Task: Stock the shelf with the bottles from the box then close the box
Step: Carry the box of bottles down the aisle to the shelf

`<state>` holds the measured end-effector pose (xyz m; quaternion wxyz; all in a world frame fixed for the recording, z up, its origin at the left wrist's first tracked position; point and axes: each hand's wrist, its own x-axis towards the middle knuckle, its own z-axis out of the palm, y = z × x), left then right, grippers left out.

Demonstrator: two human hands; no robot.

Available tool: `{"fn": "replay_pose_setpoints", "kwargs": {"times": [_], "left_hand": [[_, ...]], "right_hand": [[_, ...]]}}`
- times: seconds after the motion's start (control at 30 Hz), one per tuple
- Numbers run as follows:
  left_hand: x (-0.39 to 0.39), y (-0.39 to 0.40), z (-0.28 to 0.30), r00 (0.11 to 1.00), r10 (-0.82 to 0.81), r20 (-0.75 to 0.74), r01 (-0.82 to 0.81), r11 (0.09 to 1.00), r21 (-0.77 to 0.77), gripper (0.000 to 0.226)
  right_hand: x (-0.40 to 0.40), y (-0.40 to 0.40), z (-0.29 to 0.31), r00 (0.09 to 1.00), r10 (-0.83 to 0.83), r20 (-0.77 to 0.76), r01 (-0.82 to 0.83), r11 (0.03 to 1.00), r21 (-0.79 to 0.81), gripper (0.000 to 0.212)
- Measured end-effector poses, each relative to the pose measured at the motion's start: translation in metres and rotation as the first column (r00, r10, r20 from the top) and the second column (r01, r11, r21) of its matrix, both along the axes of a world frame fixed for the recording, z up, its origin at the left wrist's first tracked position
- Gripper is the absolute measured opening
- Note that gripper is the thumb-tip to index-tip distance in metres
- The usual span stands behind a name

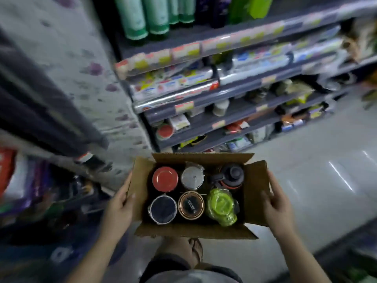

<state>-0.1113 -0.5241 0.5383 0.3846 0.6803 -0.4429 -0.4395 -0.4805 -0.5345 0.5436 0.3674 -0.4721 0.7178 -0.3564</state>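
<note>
An open cardboard box [255, 188] hangs in front of me above the floor, its flaps folded outward. My left hand [118, 207] grips its left side and my right hand [277, 203] grips its right side. Inside stand several bottles seen from above: a red-lidded one [165, 178], a silver-lidded one [192, 177], a dark sports bottle [230, 176], a black-lidded one [163, 209], a copper-rimmed one [190, 204] and a lime green one [221, 206]. The store shelf [224, 94] rises just beyond the box, its tiers filled with goods.
Green and purple bottles [157, 15] line the top tier. A patterned pillar [81, 78] stands left of the shelf, with packaged goods [26, 184] low at the left. Pale tiled floor [316, 160] spreads to the right. My sandalled foot [195, 248] shows below the box.
</note>
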Motion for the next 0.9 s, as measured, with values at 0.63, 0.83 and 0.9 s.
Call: {"fn": "replay_pose_setpoints", "kwargs": {"times": [0.63, 0.83, 0.9], "left_hand": [[-0.311, -0.278, 0.008, 0.432, -0.893, 0.125, 0.898, 0.439, 0.031, 0.063], [-0.410, -0.296, 0.003, 0.381, -0.918, 0.109, 0.919, 0.389, 0.062, 0.067], [-0.446, -0.298, 0.002, 0.366, -0.925, 0.100, 0.925, 0.373, 0.072, 0.066]], "right_hand": [[-0.129, 0.049, -0.015, 0.442, -0.888, 0.125, 0.896, 0.443, -0.019, 0.068], [-0.191, 0.044, -0.021, 0.356, -0.932, 0.067, 0.934, 0.354, -0.039, 0.063], [-0.221, 0.044, -0.029, 0.352, -0.933, 0.079, 0.936, 0.352, -0.015, 0.065]]}}
